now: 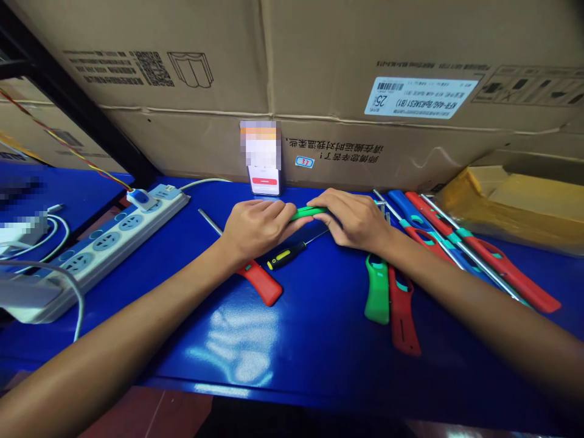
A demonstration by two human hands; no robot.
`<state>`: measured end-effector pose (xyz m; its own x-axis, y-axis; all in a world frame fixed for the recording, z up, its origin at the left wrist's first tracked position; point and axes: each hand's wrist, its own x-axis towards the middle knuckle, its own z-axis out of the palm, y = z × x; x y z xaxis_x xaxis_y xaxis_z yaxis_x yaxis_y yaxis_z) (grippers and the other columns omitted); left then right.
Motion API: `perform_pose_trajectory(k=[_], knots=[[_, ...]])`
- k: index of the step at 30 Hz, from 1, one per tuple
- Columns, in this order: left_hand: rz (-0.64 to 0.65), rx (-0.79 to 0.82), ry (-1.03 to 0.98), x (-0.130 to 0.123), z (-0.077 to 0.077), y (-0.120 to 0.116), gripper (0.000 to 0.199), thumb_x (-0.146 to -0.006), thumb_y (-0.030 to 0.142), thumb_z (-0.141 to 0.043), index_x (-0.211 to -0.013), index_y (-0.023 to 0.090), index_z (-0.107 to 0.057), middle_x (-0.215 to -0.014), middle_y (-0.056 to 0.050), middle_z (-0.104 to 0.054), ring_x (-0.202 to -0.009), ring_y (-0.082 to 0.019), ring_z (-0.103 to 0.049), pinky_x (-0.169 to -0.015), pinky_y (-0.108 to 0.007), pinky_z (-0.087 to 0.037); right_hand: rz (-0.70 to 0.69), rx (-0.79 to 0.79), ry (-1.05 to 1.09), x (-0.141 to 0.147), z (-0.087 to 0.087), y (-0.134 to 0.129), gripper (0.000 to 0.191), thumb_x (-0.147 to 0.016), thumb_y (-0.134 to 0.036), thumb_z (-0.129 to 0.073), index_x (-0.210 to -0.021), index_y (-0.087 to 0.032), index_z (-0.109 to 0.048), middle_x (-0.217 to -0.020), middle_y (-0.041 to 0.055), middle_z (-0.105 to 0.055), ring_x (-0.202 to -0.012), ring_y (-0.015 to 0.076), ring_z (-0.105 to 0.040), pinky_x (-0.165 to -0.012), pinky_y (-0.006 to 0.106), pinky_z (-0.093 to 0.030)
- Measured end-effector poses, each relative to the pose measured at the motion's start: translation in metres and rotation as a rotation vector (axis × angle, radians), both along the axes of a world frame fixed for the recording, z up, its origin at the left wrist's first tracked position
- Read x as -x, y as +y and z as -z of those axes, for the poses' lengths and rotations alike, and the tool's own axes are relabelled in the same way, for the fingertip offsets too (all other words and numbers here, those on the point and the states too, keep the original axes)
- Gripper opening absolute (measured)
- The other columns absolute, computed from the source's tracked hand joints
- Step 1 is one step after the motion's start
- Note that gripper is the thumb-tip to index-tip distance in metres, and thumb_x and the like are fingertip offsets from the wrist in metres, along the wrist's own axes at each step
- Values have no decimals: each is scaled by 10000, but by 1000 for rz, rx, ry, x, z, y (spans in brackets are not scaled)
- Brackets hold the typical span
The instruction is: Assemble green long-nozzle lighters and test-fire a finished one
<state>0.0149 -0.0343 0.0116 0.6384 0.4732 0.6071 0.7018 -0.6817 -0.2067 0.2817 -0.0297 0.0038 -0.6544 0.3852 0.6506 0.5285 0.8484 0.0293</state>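
Note:
My left hand (258, 230) and my right hand (353, 219) both hold a slim green plastic piece (309, 213) between them, above the bench. It looks like part of a long utility lighter. A black-and-yellow screwdriver (286, 255) lies just below the gap between my hands. Under my left wrist is a red lighter handle (261, 281), its metal tube (210, 222) showing beyond my hand. Near my right forearm lie a green handle (376, 289), a red handle (401, 310) and several red and blue lighters with metal tubes (479, 255).
The work surface is a glossy blue bench (314, 340). A white power strip (114, 246) with cables lies at left. A phone (263, 182) leans against a large cardboard box (292, 73) at the back. A yellow-wrapped package (497, 207) sits at back right.

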Motion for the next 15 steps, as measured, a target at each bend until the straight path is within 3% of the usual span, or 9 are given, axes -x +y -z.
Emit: perform_pose_trajectory(k=[7, 15], knots=[[24, 2, -4, 4, 0, 4, 498, -1174, 580, -565, -838, 230, -680, -681, -12, -638, -602, -172, -603, -563, -356, -361, 19, 39, 49, 3, -5, 0, 220, -1163, -263, -573, -1311, -202, -724, -1181, 111, -845, -1085, 274, -814, -939, 391, -650], [55, -26, 34, 10, 0, 10, 496, -1172, 578, -571, -831, 236, -687, -654, -2, -627, -593, -167, -619, -554, -357, -390, 33, 82, -90, -12, -15, 10, 301, -1159, -466, -640, -1229, -204, -771, -1096, 101, -853, -941, 262, -802, -823, 371, -615]])
